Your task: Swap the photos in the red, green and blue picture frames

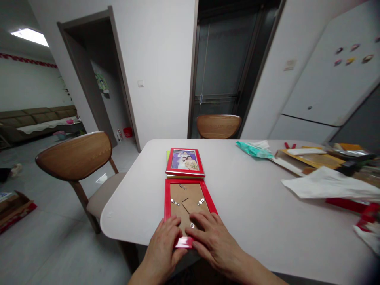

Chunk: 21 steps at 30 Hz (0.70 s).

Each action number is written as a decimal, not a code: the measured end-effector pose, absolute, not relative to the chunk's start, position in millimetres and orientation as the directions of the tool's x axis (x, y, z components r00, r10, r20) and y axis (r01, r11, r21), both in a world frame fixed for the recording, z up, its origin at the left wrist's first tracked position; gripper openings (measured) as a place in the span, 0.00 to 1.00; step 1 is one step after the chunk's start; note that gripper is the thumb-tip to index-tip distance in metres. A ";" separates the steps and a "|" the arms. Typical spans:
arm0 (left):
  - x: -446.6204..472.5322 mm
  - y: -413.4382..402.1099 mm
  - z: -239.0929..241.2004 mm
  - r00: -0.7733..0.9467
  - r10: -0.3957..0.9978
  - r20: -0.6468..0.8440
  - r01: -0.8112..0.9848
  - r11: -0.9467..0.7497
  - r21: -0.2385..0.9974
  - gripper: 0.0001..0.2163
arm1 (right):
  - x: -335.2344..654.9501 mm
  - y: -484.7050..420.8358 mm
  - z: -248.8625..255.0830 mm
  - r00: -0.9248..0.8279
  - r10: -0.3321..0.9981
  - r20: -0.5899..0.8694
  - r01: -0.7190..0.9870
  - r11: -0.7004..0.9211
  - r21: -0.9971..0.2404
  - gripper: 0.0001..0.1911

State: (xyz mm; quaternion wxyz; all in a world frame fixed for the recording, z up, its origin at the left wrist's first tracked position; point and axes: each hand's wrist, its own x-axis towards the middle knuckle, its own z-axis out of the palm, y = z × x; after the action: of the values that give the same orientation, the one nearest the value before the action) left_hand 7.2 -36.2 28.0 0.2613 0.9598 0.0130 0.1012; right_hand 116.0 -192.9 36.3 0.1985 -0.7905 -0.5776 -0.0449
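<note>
A red picture frame (167,198) lies face down at the table's near edge, its brown backing board (184,194) facing up. Small metal clips (201,202) sit around the board, one (192,225) close to my right fingertips. My left hand (162,243) grips the frame's near left corner, fingers on top and thumb at the near edge. My right hand (215,241) holds the near right side, its fingers bent over the board and its thumb by the edge. Just beyond lies another red frame (185,162), face up with a photo of people, stacked on at least one more frame.
On the right of the white table (243,198) are a teal wrapper (255,150), a yellow envelope (317,159), white wrapping (329,183) and other packaging. Wooden chairs stand at the left (80,152) and the far side (219,126).
</note>
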 end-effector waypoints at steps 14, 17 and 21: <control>6.7 -34.4 23.9 0.979 0.078 0.186 -0.020 -0.880 0.474 0.13 | 113.8 -189.8 47.3 0.321 0.921 0.220 0.897 -0.222 -0.382 0.08; 6.3 -34.7 27.0 0.981 0.096 0.171 0.000 -0.873 0.487 0.13 | 116.7 -190.2 49.7 0.287 0.930 0.231 0.904 -0.183 -0.385 0.10; 6.6 -35.1 30.2 0.982 0.118 0.144 0.027 -0.855 0.517 0.11 | 142.5 -189.2 41.5 0.391 0.863 0.321 0.891 -0.268 -0.365 0.14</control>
State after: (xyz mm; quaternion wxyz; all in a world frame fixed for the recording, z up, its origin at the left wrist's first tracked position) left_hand 6.6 -35.1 30.2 0.2662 0.9594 0.0378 0.0856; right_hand 142.5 -189.2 41.5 0.2497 -0.7957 -0.5511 -0.0289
